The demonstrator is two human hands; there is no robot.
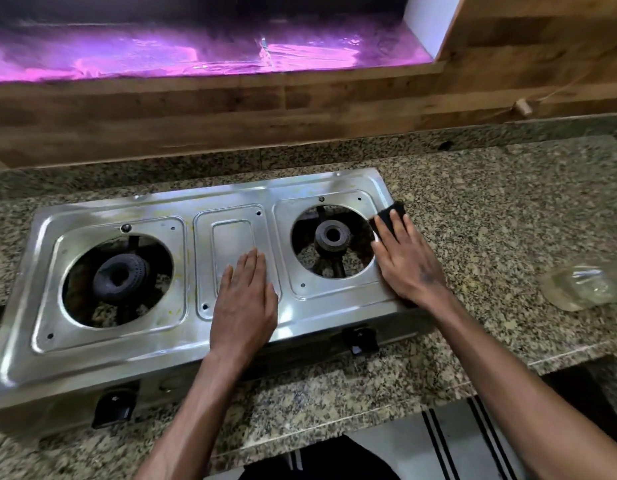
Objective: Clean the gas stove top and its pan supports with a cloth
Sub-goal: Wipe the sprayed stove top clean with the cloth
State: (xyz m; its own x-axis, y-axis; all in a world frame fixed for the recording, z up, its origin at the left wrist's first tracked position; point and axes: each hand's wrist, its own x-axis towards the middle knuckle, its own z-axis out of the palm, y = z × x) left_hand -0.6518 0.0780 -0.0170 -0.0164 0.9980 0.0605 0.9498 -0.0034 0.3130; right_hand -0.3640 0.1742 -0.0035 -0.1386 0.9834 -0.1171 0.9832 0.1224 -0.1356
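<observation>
— On granite counter (473,216), stove (182,344) centre. Where's the cloth?

— Dark cloth (390,216) at two o'clock, right edge of stove, under right hand (409,265); fingers straight, pressing it flat, likely wiping that rim.

— Left hand (244,303)?

— Flat, fingers together on the middle panel, six o'clock; likely bracing the stove. Pan supports not in view; both burners bare.

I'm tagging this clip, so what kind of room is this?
Most likely a home kitchen: a two-burner steel gas stove sits on a speckled granite counter, and the right hand presses a dark cloth on it.
</observation>
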